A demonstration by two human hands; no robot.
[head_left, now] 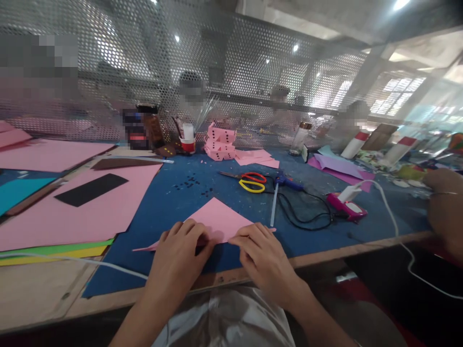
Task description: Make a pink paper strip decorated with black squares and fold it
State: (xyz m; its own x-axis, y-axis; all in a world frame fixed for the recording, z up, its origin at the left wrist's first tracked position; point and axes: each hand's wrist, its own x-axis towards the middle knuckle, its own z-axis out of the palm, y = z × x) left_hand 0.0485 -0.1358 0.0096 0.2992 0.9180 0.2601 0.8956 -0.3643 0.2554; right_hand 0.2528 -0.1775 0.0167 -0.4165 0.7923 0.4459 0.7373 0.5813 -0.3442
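Note:
A pink paper, its top corner pointing away from me, lies on the blue table surface near the front edge. My left hand is at its lower left, with thumb and fingers closed on the paper's near edge. On the lower right, the fingers of my right hand are bent together and pinch the same near edge. Narrow pink points stick out past both hands. Beyond the paper lie scissors with red and yellow handles and a blue glue gun with a glue stick.
Large pink sheets with a black strip lie at left. Folded pink pieces and a red-white cup stand at the back. A magenta box with cables is at right, near another person's arm.

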